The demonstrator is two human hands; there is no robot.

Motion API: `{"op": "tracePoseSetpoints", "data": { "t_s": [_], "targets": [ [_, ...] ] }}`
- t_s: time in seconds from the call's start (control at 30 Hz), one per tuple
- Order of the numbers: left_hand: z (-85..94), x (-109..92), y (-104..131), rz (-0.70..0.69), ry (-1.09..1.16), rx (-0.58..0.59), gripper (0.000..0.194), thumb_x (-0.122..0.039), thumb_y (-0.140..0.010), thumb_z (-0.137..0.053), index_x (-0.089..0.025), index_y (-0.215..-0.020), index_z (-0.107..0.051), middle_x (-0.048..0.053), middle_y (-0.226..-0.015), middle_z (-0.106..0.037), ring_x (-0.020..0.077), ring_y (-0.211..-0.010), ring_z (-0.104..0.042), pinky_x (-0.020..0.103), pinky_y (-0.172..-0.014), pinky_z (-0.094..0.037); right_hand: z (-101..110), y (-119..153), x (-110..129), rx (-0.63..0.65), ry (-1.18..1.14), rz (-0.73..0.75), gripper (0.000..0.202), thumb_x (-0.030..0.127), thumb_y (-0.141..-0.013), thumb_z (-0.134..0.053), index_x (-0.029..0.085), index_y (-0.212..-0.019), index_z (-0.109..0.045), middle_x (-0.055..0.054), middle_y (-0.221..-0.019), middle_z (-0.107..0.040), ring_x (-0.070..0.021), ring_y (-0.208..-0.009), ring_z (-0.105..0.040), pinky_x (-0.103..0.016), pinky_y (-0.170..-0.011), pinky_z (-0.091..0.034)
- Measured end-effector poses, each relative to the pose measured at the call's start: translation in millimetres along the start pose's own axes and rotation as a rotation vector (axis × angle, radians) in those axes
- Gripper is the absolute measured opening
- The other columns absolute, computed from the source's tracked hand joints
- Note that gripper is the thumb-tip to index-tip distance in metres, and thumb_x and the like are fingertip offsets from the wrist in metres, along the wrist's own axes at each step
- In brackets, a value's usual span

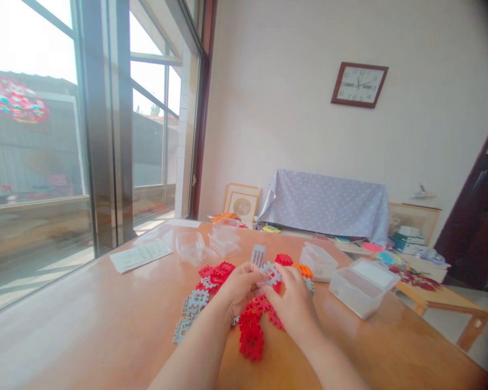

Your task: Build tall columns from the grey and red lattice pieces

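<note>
My left hand (244,286) is closed, with thumb and fingers pinching a light grey interlocking plastic piece (271,274) with square holes. On the other side of that piece, my right hand (293,295) grips it with curled fingers. Beneath and around both hands lie red interlocking pieces (252,338), some of them joined together. More grey pieces (193,306) spread out to the left of my left forearm. Just beyond the hands a grey piece (258,254) stands upright, near an orange piece (303,271) by my right fingers. My hands partly cover the pile.
Two clear plastic boxes, one lidless (318,262) and one with an open lid (360,290), stand at the right. Empty clear containers (191,246) and a printed sheet (141,255) lie at the back left. The wooden table (106,336) borders large windows.
</note>
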State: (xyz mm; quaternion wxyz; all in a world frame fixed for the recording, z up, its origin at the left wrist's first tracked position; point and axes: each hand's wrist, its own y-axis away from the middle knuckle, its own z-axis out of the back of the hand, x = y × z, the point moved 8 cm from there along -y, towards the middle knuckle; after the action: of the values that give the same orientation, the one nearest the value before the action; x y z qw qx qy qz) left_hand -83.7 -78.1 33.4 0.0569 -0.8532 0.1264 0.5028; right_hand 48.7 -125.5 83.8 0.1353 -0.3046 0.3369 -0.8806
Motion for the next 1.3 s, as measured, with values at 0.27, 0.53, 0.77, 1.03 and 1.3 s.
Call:
{"op": "tracePoseSetpoints", "data": {
  "t_s": [0.27, 0.53, 0.77, 1.03, 1.3],
  "targets": [
    [-9.4, -6, 6, -0.005, -0.056, 0.076, 0.031, -0.033, -0.072, -0.08, -0.018, -0.087, -0.059, 0.005, -0.084, -0.07, 0.0135, -0.071, -0.068, 0.024, -0.068, -0.051, 27, -12, -40, 0.087, -0.098, -0.104, 0.049, 0.039, -0.079, -0.068, 0.024, -0.126, -0.066, -0.009, -0.124, -0.066, -0.0285, -0.113, -0.061, -0.045, -0.101, -0.046],
    [13.5, -10, -2, -0.04, -0.137, -0.074, 0.027, -0.032, -0.074, -0.076, -0.017, -0.089, -0.059, 0.007, -0.086, -0.072, 0.0122, -0.072, -0.067, 0.021, -0.065, -0.046, 64, -31, -99, 0.159, -0.245, -0.195, 0.045, 0.036, -0.073, -0.072, 0.023, -0.116, -0.074, -0.008, -0.121, -0.072, -0.0293, -0.115, -0.063, -0.045, -0.104, -0.043],
    [23.2, -13, -5, -0.058, -0.115, -0.113, 0.031, -0.036, -0.072, -0.079, -0.018, -0.085, -0.057, 0.006, -0.088, -0.072, 0.0123, -0.072, -0.067, 0.022, -0.064, -0.047, 61, -27, -110, 0.22, -0.304, -0.206, 0.04, 0.031, -0.068, -0.074, 0.023, -0.106, -0.078, -0.007, -0.115, -0.075, -0.0303, -0.113, -0.064, -0.049, -0.106, -0.042],
    [24.7, -14, -5, -0.045, -0.105, -0.119, 0.033, -0.035, -0.068, -0.082, -0.017, -0.086, -0.06, 0.006, -0.082, -0.071, 0.0134, -0.072, -0.068, 0.021, -0.062, -0.046, 54, -20, -118, 0.261, -0.287, -0.252, 0.047, 0.032, -0.069, -0.073, 0.023, -0.115, -0.074, -0.008, -0.122, -0.072, -0.0297, -0.118, -0.062, -0.048, -0.106, -0.042],
    [39.4, -24, -6, -0.124, -0.079, -0.174, 0.03, -0.035, -0.074, -0.078, -0.018, -0.091, -0.06, 0.008, -0.091, -0.073, 0.013, -0.072, -0.068, 0.022, -0.064, -0.049, 69, -21, -83, 0.139, -0.261, -0.162, 0.037, 0.037, -0.079, -0.066, 0.025, -0.114, -0.071, -0.006, -0.119, -0.07, -0.0268, -0.114, -0.061, -0.042, -0.102, -0.043]
  ]
}}
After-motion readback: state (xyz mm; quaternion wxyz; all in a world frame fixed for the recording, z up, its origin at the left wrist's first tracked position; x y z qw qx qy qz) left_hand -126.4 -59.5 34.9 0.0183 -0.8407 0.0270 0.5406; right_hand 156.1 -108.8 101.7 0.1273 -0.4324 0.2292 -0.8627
